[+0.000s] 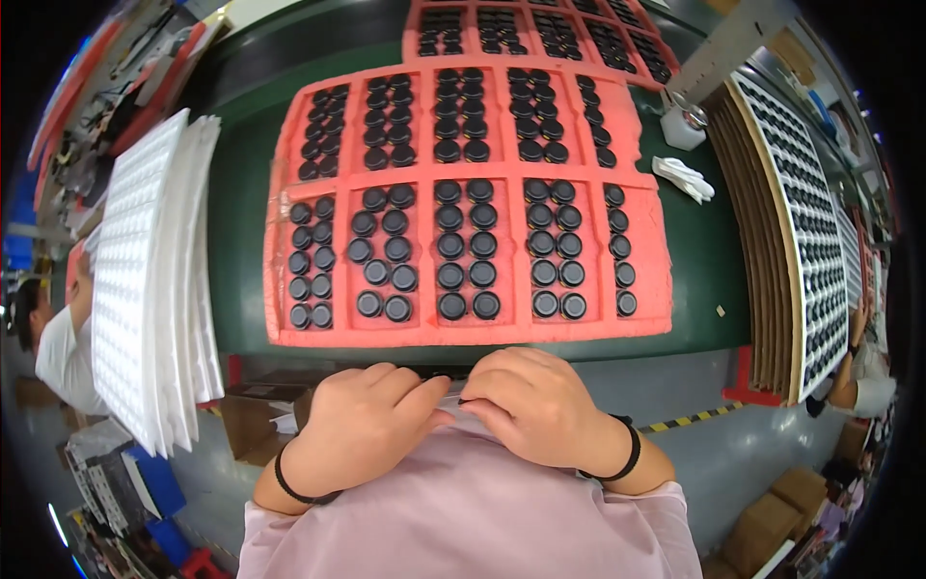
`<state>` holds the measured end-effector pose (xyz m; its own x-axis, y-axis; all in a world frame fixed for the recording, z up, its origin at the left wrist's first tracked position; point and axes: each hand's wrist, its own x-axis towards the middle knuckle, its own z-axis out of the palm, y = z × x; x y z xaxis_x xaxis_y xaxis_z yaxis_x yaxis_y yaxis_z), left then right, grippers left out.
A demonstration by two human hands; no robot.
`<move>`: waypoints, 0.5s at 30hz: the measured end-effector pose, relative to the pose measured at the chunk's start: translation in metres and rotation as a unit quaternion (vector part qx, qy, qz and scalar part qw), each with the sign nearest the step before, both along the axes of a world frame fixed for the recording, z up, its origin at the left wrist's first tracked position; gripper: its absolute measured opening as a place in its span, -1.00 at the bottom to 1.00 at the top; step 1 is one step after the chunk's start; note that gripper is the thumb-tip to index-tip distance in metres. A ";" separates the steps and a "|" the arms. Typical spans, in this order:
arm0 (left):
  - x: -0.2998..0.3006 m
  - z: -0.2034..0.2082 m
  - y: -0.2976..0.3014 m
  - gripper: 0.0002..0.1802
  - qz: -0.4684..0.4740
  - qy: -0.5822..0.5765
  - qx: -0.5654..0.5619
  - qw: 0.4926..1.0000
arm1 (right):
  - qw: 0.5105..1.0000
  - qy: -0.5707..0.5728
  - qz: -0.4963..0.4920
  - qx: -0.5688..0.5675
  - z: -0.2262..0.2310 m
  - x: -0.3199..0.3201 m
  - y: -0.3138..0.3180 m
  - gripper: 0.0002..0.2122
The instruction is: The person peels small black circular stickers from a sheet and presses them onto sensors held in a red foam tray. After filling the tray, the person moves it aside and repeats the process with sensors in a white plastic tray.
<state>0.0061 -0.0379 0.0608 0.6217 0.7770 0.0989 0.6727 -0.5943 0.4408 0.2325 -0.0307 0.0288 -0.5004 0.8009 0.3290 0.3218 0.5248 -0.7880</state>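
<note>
My left hand (pixel 376 420) and my right hand (pixel 535 405) are close together in front of my pink top, just short of the work surface's near edge. Both have curled fingers, with thumbs and fingertips pinched toward each other. A small dark thing shows between them, too hidden to name. Beyond my knuckles lies a pink-red foam tray (pixel 463 335) with recessed compartments. Rows of black round-topped parts (pixel 450 277) stand in it, mostly in pairs of columns. Neither hand touches the tray.
On the green work surface (pixel 709 289) are a white pump bottle (pixel 684 124) and a white glove (pixel 683 179). Another foam tray (pixel 415 39) sits behind. White molded trays (pixel 145 280) stand left; cardboard layers (pixel 767 280) with a filled white tray (pixel 815 261) stand right. People work at both sides.
</note>
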 end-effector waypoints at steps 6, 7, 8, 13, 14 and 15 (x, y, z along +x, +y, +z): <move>0.013 0.003 0.000 -0.75 -0.045 0.015 0.086 0.995 | 0.999 0.040 -0.007 0.008 -0.003 0.019 -0.009 -0.78; 0.016 0.005 -0.001 -0.75 -0.039 0.021 0.092 0.995 | 0.999 0.046 -0.001 0.013 -0.002 0.022 -0.010 -0.78; 0.018 0.007 -0.001 -0.74 -0.043 0.026 0.092 0.995 | 0.999 0.045 -0.007 0.014 0.000 0.024 -0.011 -0.77; 0.028 0.007 0.005 -0.75 -0.065 0.026 0.110 0.991 | 0.999 0.034 -0.029 0.023 0.003 0.033 -0.010 -0.75; 0.030 0.007 0.008 -0.76 -0.072 0.021 0.116 0.990 | 0.999 0.030 -0.034 0.023 0.002 0.035 -0.011 -0.74; 0.032 0.008 0.011 -0.76 -0.080 0.018 0.121 0.989 | 0.998 0.027 -0.042 0.028 0.003 0.037 -0.012 -0.74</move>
<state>0.0384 -0.0273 0.0683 0.7417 0.6245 0.2449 0.5738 -0.7797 0.2504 0.2696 -0.0429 0.0314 -0.4120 0.8187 0.4000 0.3238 0.5419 -0.7756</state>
